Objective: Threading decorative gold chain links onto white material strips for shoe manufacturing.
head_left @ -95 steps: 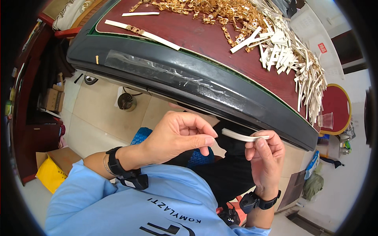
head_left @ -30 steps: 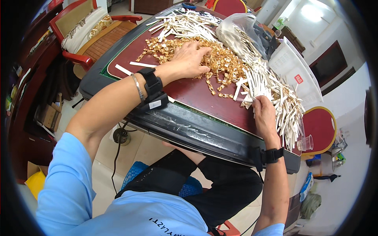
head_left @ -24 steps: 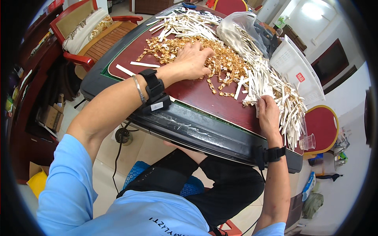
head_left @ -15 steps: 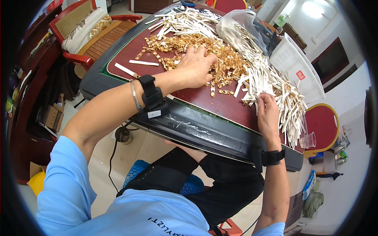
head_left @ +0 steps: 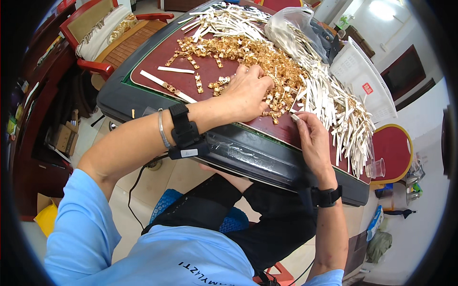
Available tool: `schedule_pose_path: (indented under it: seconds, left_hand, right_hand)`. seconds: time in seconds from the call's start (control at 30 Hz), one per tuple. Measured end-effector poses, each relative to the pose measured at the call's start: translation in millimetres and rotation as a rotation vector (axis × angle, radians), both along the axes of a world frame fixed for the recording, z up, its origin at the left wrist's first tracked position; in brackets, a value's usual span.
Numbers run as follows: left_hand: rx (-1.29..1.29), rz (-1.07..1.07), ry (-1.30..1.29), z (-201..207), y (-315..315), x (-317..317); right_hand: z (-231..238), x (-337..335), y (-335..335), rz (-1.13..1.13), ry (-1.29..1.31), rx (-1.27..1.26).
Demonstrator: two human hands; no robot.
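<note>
My left hand rests on the near side of a pile of gold metal links, fingers bent down and apart. Its fingertips are hidden against the pieces. My right hand pinches the end of a white strip between thumb and fingers, close to the pile's near right edge. Beside that hand spreads a heap of white strips, some with gold ends. Left of my left hand, a white strip with a gold link and a plain white strip lie on the dark red tabletop.
More white strips cover the table's far side. A clear plastic bag of strips stands near a white basket at the right. A clear cup sits by the right corner. A wooden armchair stands at the left.
My left hand has moved right and nearer to me, with several gold links now scattered to its left. My right hand has shifted left with the white strip, toward the gold pile.
</note>
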State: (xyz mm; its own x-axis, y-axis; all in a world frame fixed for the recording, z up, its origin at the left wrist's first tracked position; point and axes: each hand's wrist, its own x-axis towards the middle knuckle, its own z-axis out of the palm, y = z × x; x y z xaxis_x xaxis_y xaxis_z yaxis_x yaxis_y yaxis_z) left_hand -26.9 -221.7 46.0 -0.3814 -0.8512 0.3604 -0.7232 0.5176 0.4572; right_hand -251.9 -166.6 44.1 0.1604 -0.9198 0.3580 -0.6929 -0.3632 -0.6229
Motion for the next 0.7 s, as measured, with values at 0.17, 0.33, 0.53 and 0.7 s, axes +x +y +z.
schedule_pose_path:
  seconds: [0.17, 0.33, 0.53, 0.7]
  left_hand:
    - [-0.068, -0.048, 0.106, -9.7, 15.6, -13.2]
    - [-0.067, -0.087, 0.216, -14.8, 23.9, -21.0]
    - [-0.047, -0.193, 0.361, -18.4, 26.9, -20.1]
    - [0.081, -0.309, 0.477, -7.0, 8.2, -2.7]
  right_hand:
    - [-7.1, 14.1, 0.7, 0.041, 0.051, -0.100]
    - [-9.4, 9.4, 2.2, -0.043, -0.117, -0.005]
    - [-14.5, -4.5, 2.8, -0.052, -0.300, 0.083]
    - [-6.9, -0.8, 19.3, -0.069, -0.328, 0.092]
